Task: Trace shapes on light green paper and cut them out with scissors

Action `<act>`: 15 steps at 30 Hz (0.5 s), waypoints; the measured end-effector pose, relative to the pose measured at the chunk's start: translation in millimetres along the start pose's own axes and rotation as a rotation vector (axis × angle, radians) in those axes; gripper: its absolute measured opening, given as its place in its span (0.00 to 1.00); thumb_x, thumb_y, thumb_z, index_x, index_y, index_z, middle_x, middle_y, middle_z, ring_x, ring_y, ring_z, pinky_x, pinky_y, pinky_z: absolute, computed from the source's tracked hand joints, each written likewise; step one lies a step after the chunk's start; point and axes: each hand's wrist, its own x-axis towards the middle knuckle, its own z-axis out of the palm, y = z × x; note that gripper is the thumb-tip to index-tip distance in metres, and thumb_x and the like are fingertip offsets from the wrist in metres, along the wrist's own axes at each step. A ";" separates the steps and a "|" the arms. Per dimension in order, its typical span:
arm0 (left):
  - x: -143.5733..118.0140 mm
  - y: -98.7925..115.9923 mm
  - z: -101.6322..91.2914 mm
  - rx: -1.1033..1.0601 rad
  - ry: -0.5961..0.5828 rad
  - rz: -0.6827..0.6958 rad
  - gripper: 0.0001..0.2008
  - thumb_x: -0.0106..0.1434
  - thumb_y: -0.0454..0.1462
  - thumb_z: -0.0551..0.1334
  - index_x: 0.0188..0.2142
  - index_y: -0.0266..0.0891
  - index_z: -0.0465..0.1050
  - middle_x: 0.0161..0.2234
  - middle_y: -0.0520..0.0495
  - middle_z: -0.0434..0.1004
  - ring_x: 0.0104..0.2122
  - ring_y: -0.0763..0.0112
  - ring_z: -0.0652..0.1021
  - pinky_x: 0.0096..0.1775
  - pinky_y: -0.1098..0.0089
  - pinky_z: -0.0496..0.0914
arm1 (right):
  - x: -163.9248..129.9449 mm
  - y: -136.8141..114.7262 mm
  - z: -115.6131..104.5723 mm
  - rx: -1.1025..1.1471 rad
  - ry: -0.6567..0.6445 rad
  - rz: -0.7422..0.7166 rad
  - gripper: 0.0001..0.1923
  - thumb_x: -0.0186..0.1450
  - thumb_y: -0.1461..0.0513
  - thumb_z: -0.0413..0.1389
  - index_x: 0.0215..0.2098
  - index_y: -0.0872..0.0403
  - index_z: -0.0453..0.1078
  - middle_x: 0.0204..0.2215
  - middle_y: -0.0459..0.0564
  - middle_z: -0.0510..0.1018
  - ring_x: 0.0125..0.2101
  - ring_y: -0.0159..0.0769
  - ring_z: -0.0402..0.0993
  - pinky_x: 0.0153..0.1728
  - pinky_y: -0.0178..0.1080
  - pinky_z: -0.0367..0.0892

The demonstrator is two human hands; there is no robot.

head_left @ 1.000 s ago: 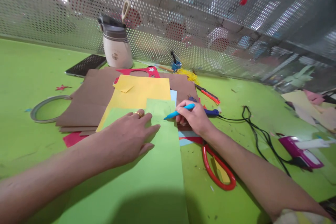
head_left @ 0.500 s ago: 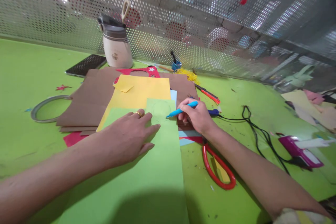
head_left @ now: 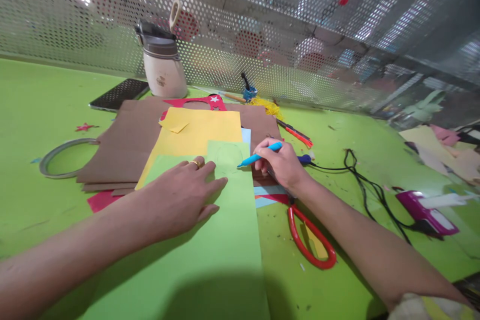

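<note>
On the desk (head_left: 352, 127), green paper (head_left: 213, 265) is laid with its long axis run away from the viewer; just beside its right edge, a red loop handle (head_left: 332, 255) is seen. The paper is touched by the left hand (head_left: 187, 192), which is placed palm down and open, its fingers loosely parted. Farther on, by the right hand (head_left: 279, 160), a blue pen (head_left: 248, 161) is pinched between thumb and closed fingers — held over the paper's far right corner. The pen's tip is aimed left and slightly nearward, its long axis slanted, with the butt raised at the right; whether the paper is met by the tip cannot be told. A faint circle (head_left: 229, 156) is marked left of it. Beyond, yellow paper (head_left: 202, 135) is stacked on brown sheets (head_left: 116, 145) — and a bottle (head_left: 165, 75) is stood near the desk's far edge.
</note>
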 end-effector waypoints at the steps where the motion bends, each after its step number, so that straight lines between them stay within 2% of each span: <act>1: 0.3 0.0 0.1 -0.001 0.000 0.001 0.20 0.63 0.44 0.57 0.53 0.42 0.68 0.40 0.38 0.71 0.41 0.49 0.72 0.40 0.52 0.69 | 0.1 -0.4 -0.2 -0.001 0.001 0.006 0.09 0.68 0.60 0.54 0.33 0.58 0.69 0.23 0.40 0.72 0.16 0.24 0.66 0.16 0.29 0.64; 15: 1.3 0.7 -1.3 -0.004 -0.009 -0.008 0.20 0.63 0.44 0.57 0.52 0.41 0.69 0.41 0.37 0.71 0.42 0.49 0.72 0.41 0.52 0.69 | 0.5 5.6 2.9 -0.016 -0.008 0.030 0.09 0.68 0.60 0.54 0.35 0.58 0.70 0.24 0.40 0.73 0.17 0.24 0.67 0.17 0.29 0.65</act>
